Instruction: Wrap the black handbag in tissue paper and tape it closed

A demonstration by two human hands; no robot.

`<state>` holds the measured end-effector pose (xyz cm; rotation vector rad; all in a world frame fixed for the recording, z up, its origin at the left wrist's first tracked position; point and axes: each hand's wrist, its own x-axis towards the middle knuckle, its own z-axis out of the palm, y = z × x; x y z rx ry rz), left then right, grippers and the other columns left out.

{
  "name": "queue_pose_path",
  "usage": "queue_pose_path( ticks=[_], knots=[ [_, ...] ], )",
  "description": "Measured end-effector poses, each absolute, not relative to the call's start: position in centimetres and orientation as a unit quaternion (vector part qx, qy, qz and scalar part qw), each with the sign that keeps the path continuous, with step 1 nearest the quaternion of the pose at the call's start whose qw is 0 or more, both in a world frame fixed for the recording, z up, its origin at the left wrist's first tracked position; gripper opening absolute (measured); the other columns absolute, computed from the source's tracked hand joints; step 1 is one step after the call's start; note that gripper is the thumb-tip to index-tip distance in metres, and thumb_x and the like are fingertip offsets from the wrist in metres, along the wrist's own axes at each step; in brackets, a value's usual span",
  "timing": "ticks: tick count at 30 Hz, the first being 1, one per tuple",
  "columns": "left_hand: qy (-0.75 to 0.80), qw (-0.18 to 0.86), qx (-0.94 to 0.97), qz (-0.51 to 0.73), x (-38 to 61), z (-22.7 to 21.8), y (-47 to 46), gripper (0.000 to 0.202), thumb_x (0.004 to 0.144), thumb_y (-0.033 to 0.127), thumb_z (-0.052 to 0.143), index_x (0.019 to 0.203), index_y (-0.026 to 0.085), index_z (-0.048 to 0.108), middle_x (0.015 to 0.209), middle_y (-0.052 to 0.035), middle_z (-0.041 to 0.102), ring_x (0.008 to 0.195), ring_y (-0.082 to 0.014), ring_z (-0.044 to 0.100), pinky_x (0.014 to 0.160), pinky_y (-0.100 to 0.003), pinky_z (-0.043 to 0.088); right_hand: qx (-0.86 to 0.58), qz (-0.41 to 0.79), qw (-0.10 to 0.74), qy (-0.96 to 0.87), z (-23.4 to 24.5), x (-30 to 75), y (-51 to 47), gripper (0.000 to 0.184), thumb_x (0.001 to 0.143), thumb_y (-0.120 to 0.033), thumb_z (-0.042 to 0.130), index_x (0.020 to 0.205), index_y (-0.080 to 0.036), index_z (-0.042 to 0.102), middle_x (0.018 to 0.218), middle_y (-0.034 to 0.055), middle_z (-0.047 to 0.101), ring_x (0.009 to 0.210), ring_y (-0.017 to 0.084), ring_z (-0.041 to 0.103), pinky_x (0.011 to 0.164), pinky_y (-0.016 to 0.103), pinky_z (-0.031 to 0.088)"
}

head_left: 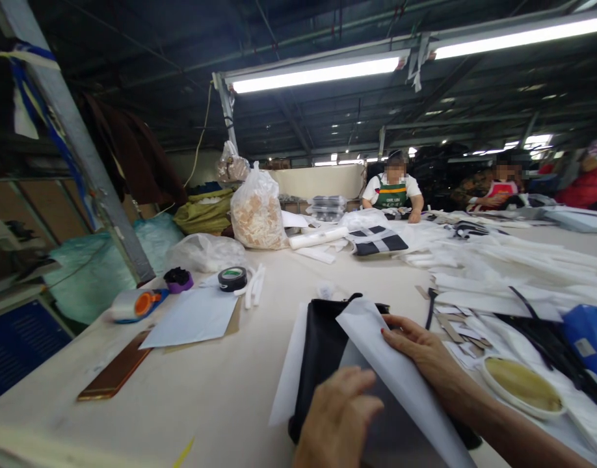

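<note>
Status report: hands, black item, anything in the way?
Right hand pinching thin white sheet; left hand seemingly empty, over flat black rectangular item; sheet partly covering item.

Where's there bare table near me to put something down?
Biggest bare patch: the table between the brown slab and the white paper beside the black item. A smaller one lies beyond the black item, before the bag of scraps. Right of your right hand, it's crowded with cardboard scraps.

black tape roll (233, 279) lies beside white strips (258, 286); stuffed plastic bag (258, 214) stands behind.
</note>
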<state>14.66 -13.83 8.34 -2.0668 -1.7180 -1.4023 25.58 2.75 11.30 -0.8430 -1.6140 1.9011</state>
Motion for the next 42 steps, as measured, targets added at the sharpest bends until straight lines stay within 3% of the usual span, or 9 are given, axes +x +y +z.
queue_pose_path(
  ticks=[5, 9, 14, 17, 19, 23, 31, 36, 42],
  knots=[
    [-0.613, -0.412, -0.299, -0.605, 13.0, 11.3, -11.9, 0.059, 0.060, 0.025, 0.065, 0.115, 0.011, 0.046, 0.113, -0.0168, 0.056, 0.098, -0.0266, 0.056, 0.082, -0.036, 0.047, -0.297, 0.749, 0.223, -0.549, 11.7, 25.1, 1.4, 0.051, 0.070, -0.039, 0.067, 0.112, -0.021, 0.047, 0.082, 0.0026, 0.066, 0.059, 0.016, 0.059, 0.056, 0.029, 0.046],
    [-0.493, -0.548, -0.208, -0.643, 13.6, 11.4, -9.7, 0.045, 0.047, 0.015, 0.071, 0.090, 0.007, 0.060, 0.079, -0.0109, 0.065, 0.062, -0.0179, 0.058, 0.061, -0.028, 0.046, -0.284, 0.710, 0.211, -0.610, 11.9, 24.9, 0.3, 0.051, 0.075, -0.046, 0.060, 0.116, -0.019, 0.046, 0.091, 0.0047, 0.065, 0.069, 0.018, 0.060, 0.062, 0.031, 0.046],
    [-0.571, -0.436, -0.205, -0.665, 13.6, 10.5, -8.6, 0.031, 0.052, 0.016, 0.066, 0.081, 0.011, 0.058, 0.068, -0.0047, 0.063, 0.057, -0.0155, 0.055, 0.055, -0.025, 0.044, -0.312, 0.597, 0.181, -0.717, 13.2, 25.9, -0.7, 0.069, 0.074, -0.062, 0.051, 0.127, -0.021, 0.040, 0.113, 0.0068, 0.057, 0.104, 0.025, 0.052, 0.091, 0.036, 0.039],
    [-0.640, -0.356, -0.231, -0.640, 12.9, 10.2, -8.6, 0.017, 0.057, 0.017, 0.060, 0.073, 0.014, 0.055, 0.062, -0.0011, 0.058, 0.052, -0.0127, 0.050, 0.045, -0.021, 0.036, -0.283, 0.651, 0.132, -0.692, 12.9, 26.3, -0.7, 0.101, 0.058, -0.055, 0.069, 0.137, -0.019, 0.018, 0.101, 0.0067, 0.058, 0.091, 0.026, 0.058, 0.082, 0.038, 0.044],
    [-0.666, -0.324, -0.250, -0.624, 12.4, 10.2, -8.6, 0.014, 0.058, 0.017, 0.061, 0.071, 0.014, 0.056, 0.064, -0.0012, 0.059, 0.056, -0.0134, 0.051, 0.046, -0.021, 0.035, -0.288, 0.660, 0.134, -0.681, 12.2, 26.4, -0.3, 0.108, 0.050, -0.045, 0.076, 0.137, -0.017, 0.018, 0.096, 0.0055, 0.058, 0.082, 0.023, 0.059, 0.072, 0.034, 0.045],
    [-0.717, -0.269, -0.285, -0.576, 11.6, 10.2, -9.0, 0.011, 0.060, 0.019, 0.059, 0.070, 0.014, 0.057, 0.063, -0.0005, 0.058, 0.060, -0.0144, 0.051, 0.048, -0.021, 0.034, -0.345, 0.643, 0.185, -0.658, 11.3, 26.5, 0.8, 0.090, 0.051, -0.036, 0.074, 0.129, -0.017, 0.034, 0.077, -0.0009, 0.055, 0.062, 0.014, 0.051, 0.050, 0.025, 0.036],
    [-0.779, -0.200, -0.326, -0.496, 10.6, 10.6, -9.1, 0.005, 0.064, 0.017, 0.052, 0.061, 0.017, 0.047, 0.057, 0.0037, 0.046, 0.055, -0.0109, 0.043, 0.050, -0.021, 0.028, -0.321, 0.684, 0.186, -0.628, 11.2, 26.7, 1.7, 0.053, 0.058, -0.037, 0.071, 0.103, -0.014, 0.055, 0.066, -0.0042, 0.050, 0.058, 0.011, 0.044, 0.055, 0.025, 0.032],
    [-0.801, -0.203, -0.332, -0.455, 9.2, 10.3, -10.2, 0.004, 0.063, 0.017, 0.052, 0.062, 0.016, 0.048, 0.056, 0.0037, 0.046, 0.053, -0.0113, 0.043, 0.046, -0.022, 0.023, -0.396, 0.449, 0.260, -0.757, 10.9, 26.9, 4.5, 0.039, 0.062, -0.040, 0.055, 0.092, -0.016, 0.057, 0.058, -0.0041, 0.049, 0.056, 0.015, 0.045, 0.055, 0.029, 0.032],
    [-0.834, -0.186, -0.375, -0.359, 7.9, 10.1, -10.5, 0.013, 0.062, 0.016, 0.055, 0.055, 0.017, 0.044, 0.050, 0.0048, 0.041, 0.051, -0.0109, 0.041, 0.046, -0.023, 0.022, -0.369, 0.239, 0.284, -0.852, 9.8, 26.6, 6.8, 0.038, 0.071, -0.032, 0.038, 0.104, -0.019, 0.051, 0.063, -0.0009, 0.053, 0.059, 0.019, 0.051, 0.060, 0.032, 0.037]
  ],
)
